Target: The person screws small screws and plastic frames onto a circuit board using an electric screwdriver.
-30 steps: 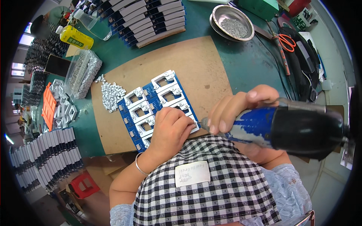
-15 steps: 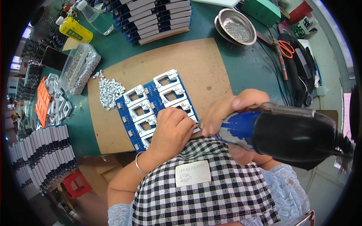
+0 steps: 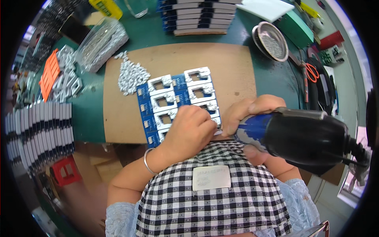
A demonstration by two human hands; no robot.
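A blue circuit board panel (image 3: 181, 87) lies on a brown board (image 3: 126, 118), with white plastic frames (image 3: 200, 87) set on it in two columns. My right hand (image 3: 252, 108) grips a blue and black electric screwdriver (image 3: 304, 136), held nearly level with its tip towards the panel's near right corner. At that same corner is my left hand (image 3: 191, 128), fingers pinched together. Whatever they hold, if anything, is hidden, and so is the screwdriver's tip. Small screws show in the frames' corners.
Left of the panel is a heap of small white parts (image 3: 133, 77). Behind it stands a clear plastic tub (image 3: 92, 55). A metal bowl of screws (image 3: 272, 43), orange scissors (image 3: 312, 73) and a soldering iron (image 3: 305, 83) lie right. Stacked panels stand behind (image 3: 201, 17) and left (image 3: 43, 130).
The whole view has shifted, so the table items sit farther right and mostly higher. Both hands stay at the panel's near right corner, and the screwdriver remains in my right hand.
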